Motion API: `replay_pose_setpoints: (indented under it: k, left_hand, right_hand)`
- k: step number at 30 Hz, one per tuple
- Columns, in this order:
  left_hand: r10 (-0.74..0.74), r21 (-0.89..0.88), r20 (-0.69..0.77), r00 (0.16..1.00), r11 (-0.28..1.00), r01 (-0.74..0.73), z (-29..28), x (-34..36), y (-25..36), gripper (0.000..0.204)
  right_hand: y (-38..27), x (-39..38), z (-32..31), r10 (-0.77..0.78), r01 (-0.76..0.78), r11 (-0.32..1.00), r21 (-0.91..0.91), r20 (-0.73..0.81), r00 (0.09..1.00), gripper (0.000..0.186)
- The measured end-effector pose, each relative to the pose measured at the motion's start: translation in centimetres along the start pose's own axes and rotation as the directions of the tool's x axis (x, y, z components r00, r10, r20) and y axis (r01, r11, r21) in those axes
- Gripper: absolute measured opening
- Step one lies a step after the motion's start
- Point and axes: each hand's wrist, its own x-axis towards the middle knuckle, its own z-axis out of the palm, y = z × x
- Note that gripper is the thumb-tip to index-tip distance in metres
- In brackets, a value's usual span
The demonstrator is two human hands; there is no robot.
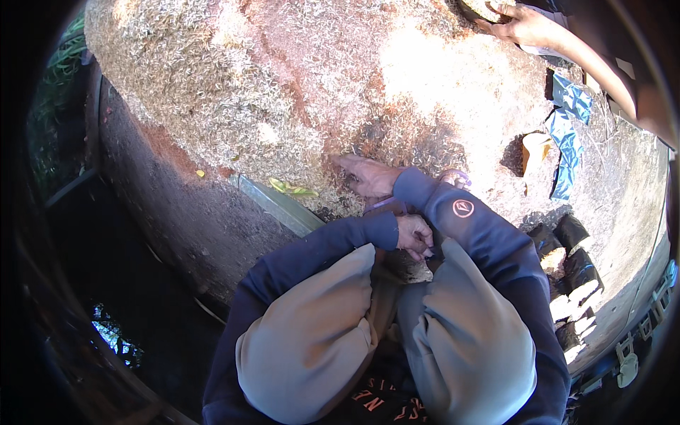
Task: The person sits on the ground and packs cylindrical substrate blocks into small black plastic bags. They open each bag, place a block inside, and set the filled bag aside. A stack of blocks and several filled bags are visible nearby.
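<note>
My right hand (368,176) reaches across to the left with its fingers stretched out against the pile of pale husks (234,92). My left hand (414,237) is closed between my knees, its fingers curled; what they grip is hidden. Just below it shows a patch of light grainy stuff (414,273) in the shadow between my legs, its holder hard to make out. Beside my right wrist, a purple-edged thing (455,178) is partly covered by my sleeve.
At the upper right another person's hand (520,28) touches a round container (483,8). Blue shiny strips (564,152) and a yellowish piece (536,150) lie right. Several filled black bags (570,265) stand nearer me. A metal bar (280,205) and green leaves (292,188) lie left.
</note>
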Motion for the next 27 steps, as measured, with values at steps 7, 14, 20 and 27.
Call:
replay_pose_setpoints:
  k: [7,14,20,27]
  left_hand:
    - [0.041,0.072,0.009,0.999,0.997,-0.042,-0.3,0.0,0.4,0.021]
    - [0.05,0.012,0.012,0.999,0.999,-0.05,-0.4,-0.3,0.8,0.022]
    - [0.014,-0.017,0.017,1.0,1.0,-0.014,-0.5,-0.1,1.3,0.022]
    - [0.029,0.02,0.002,1.0,0.999,-0.029,-1.1,-0.2,1.1,0.022]
  right_hand:
    - [1.8,-1.6,-9.2,0.067,0.003,0.954,0.301,-0.223,0.972,0.075]
    - [-1.1,-4.1,-10.8,0.28,-0.064,0.888,0.456,-0.424,0.861,0.068]
    - [-1.6,-3.4,-6.9,0.128,-0.12,0.992,0.044,-0.26,0.957,0.072]
    - [1.5,-2.2,-13.2,0.336,-0.23,0.936,0.266,-0.485,0.807,0.065]
